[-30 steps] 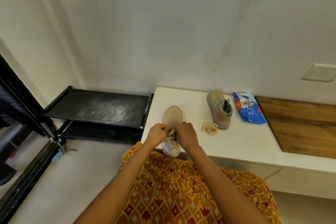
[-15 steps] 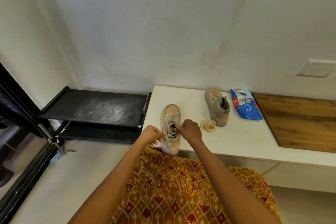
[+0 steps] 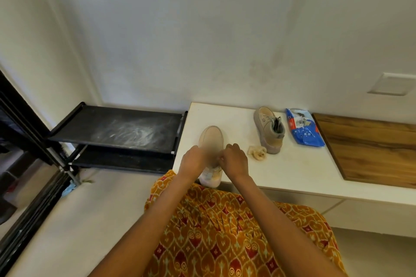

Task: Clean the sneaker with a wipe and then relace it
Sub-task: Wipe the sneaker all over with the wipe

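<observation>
A beige sneaker lies on the white bench near its front left corner, toe pointing to the wall. Both my hands sit over its laced middle. My left hand is on the left side and my right hand on the right, fingers curled inward at the laces. The laces themselves are blurred and mostly hidden by my fingers. A crumpled used wipe lies to the right of the sneaker.
A second beige sneaker stands further back on the bench, with a blue wipe pack beside it. A wooden panel covers the bench's right part. A black shoe rack stands on the left against the wall.
My hands have moved up from the sneaker's tongue opening toward its middle and spread slightly apart. The sneaker has stayed where it was.
</observation>
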Available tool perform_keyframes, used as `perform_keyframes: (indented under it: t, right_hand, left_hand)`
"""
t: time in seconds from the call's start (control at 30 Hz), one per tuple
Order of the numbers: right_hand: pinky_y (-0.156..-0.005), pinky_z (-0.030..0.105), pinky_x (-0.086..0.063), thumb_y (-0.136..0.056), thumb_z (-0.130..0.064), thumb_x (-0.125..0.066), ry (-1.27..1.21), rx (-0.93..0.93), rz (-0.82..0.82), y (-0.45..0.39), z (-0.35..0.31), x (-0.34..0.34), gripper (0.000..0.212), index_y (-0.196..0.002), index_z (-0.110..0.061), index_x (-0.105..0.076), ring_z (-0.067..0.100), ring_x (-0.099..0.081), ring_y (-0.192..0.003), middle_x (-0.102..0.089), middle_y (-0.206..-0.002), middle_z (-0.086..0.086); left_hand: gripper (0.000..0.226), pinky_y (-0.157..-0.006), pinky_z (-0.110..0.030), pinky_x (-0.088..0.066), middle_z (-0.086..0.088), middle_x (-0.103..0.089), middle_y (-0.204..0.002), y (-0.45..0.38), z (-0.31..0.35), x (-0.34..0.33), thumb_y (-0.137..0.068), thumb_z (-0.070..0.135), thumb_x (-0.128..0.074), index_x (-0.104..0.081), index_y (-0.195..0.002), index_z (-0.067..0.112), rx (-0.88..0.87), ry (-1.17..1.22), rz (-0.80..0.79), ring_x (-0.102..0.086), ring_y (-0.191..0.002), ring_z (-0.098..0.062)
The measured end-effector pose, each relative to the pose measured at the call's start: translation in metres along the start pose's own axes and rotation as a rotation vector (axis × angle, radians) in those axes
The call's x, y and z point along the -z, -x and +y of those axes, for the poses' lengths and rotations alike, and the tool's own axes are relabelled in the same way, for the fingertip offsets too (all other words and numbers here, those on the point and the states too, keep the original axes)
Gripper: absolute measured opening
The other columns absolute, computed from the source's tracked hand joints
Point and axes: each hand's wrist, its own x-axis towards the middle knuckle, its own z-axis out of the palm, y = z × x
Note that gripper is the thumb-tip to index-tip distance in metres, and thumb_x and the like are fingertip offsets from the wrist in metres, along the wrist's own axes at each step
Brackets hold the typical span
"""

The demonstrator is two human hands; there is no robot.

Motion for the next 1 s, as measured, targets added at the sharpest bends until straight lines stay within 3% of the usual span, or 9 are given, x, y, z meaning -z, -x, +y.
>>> perform_keyframes:
  t: [0.17, 0.33, 0.47, 0.6, 0.8, 1.0]
  right_hand:
    - [-0.071, 0.031, -0.045, -0.089, -0.010, -0.051, -0.234, -0.007, -0.094, -0.008, -0.010, -0.002, 0.024, -0.110, -0.010, -0.062, 0.028, -0.059, -0.098, -0.065, -0.105, 0.012]
    - [-0.067, 0.023, -0.042, -0.094, -0.011, -0.042, -0.557, -0.173, 0.039, -0.007, -0.013, 0.004, 0.023, -0.112, -0.010, -0.056, 0.023, -0.063, -0.093, -0.066, -0.107, 0.010]
    - [-0.069, 0.024, -0.044, -0.090, -0.019, -0.054, -0.490, -0.101, 0.006, 0.000, -0.006, -0.004, 0.014, -0.095, -0.015, -0.067, 0.018, -0.060, -0.092, -0.065, -0.099, 0.003]
    - [-0.066, 0.024, -0.039, -0.088, -0.018, -0.057, -0.348, -0.049, -0.066, 0.003, -0.003, -0.016, 0.015, -0.095, -0.019, -0.070, 0.019, -0.057, -0.090, -0.060, -0.098, 0.003]
    - [-0.072, 0.018, -0.040, -0.091, -0.011, -0.053, -0.450, -0.035, -0.003, 0.002, -0.005, -0.017, 0.021, -0.110, -0.011, -0.060, 0.021, -0.061, -0.094, -0.063, -0.109, 0.006]
    - [-0.069, 0.018, -0.043, -0.087, -0.004, -0.055, -0.530, -0.014, 0.048, -0.003, 0.017, -0.014, 0.025, -0.111, -0.011, -0.055, 0.022, -0.062, -0.087, -0.058, -0.109, 0.008]
  left_hand:
    - [0.019, -0.085, -0.024, -0.051, -0.006, -0.057, -0.109, -0.004, -0.003, -0.009, -0.091, 0.018, -0.058, -0.067, -0.106, 0.011, 0.044, 0.063, -0.004, -0.059, -0.095, -0.018]
    - [0.019, -0.072, -0.023, -0.046, -0.011, -0.059, -0.109, -0.008, -0.003, -0.008, -0.093, 0.007, -0.049, -0.050, -0.112, 0.007, 0.284, 0.382, 0.113, -0.056, -0.089, -0.016]
    - [0.039, -0.073, -0.025, -0.049, -0.013, -0.056, -0.121, -0.012, -0.005, -0.011, -0.090, 0.020, -0.058, -0.047, -0.126, 0.011, 0.397, 0.455, 0.028, -0.060, -0.101, -0.022]
    - [0.037, -0.075, -0.034, -0.056, -0.013, -0.063, -0.114, -0.012, -0.004, -0.018, -0.086, 0.020, -0.065, -0.056, -0.121, 0.011, 0.376, 0.408, -0.065, -0.064, -0.094, -0.025]
    - [0.035, -0.081, -0.039, -0.056, -0.011, -0.066, -0.109, -0.009, -0.008, -0.019, -0.083, 0.014, -0.069, -0.062, -0.117, 0.010, 0.354, 0.449, -0.019, -0.065, -0.092, -0.025]
    - [0.030, -0.079, -0.035, -0.057, -0.007, -0.068, -0.107, -0.017, 0.003, -0.025, -0.084, 0.018, -0.068, -0.065, -0.114, 0.015, 0.359, 0.523, 0.101, -0.065, -0.090, -0.020]
